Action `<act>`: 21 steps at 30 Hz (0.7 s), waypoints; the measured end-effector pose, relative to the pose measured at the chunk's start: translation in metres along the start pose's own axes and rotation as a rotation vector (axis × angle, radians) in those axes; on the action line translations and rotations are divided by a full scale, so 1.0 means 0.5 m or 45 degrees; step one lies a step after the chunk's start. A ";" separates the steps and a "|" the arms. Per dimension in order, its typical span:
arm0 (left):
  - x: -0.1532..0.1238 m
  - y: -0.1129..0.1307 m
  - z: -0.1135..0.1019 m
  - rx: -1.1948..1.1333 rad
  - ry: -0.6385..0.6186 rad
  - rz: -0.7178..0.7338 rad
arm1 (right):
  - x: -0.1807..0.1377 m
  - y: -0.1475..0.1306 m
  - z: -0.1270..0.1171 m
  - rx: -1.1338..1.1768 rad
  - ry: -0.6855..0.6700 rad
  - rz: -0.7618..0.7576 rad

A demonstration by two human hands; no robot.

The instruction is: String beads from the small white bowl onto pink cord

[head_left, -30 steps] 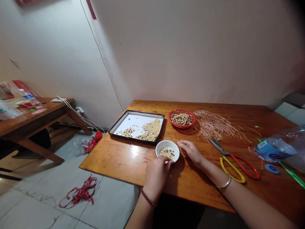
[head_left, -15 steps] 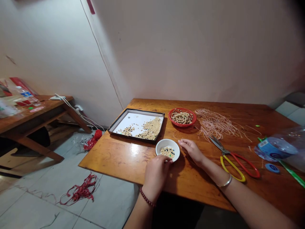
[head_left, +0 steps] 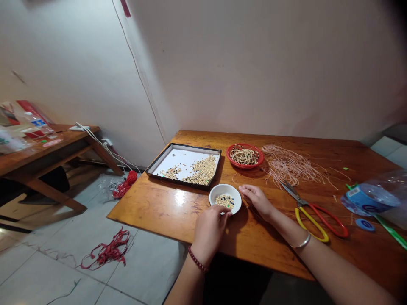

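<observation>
The white bowl (head_left: 219,190) of beads (head_left: 224,201) stands on the counter (head_left: 143,208). Fingertips drawn together, the left hand (head_left: 209,228) curls at the bowl's near rim, the right hand (head_left: 257,201) just beside it; I cannot tell whether either grips anything.

Red ribbon (head_left: 111,250): tangled on floor tiles (head_left: 54,228)
Red bundle (head_left: 127,184): on tiles too, near side desk (head_left: 19,157)
Clear bottle (head_left: 38,123): on side desk, blue label
Blue cap (head_left: 365,225): near plastic container (head_left: 372,198)

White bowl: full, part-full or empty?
Part-full. Beads cover the bottom of the white bowl, and bare inner wall shows above them. The left hand hides part of the near side.
</observation>
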State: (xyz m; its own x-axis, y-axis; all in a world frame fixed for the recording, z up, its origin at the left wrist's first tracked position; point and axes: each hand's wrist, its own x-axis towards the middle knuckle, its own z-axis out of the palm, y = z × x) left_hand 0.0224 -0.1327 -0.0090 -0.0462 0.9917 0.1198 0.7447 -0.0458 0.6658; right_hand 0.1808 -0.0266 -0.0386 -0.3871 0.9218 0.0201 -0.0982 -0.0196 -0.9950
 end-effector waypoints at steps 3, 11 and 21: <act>0.002 -0.002 0.001 -0.100 0.013 -0.011 | 0.000 -0.001 0.000 0.000 0.003 -0.003; 0.005 -0.008 0.009 -0.266 0.027 -0.016 | -0.001 -0.001 0.000 -0.037 0.012 -0.024; 0.013 0.008 0.010 -0.515 0.141 -0.006 | -0.010 0.001 -0.001 -0.381 -0.102 -0.106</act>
State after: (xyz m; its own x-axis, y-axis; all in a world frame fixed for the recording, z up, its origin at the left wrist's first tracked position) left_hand 0.0286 -0.1257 -0.0092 -0.1367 0.9743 0.1793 0.4236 -0.1062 0.8996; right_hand 0.1831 -0.0313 -0.0393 -0.4610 0.8819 0.0985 0.1371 0.1805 -0.9740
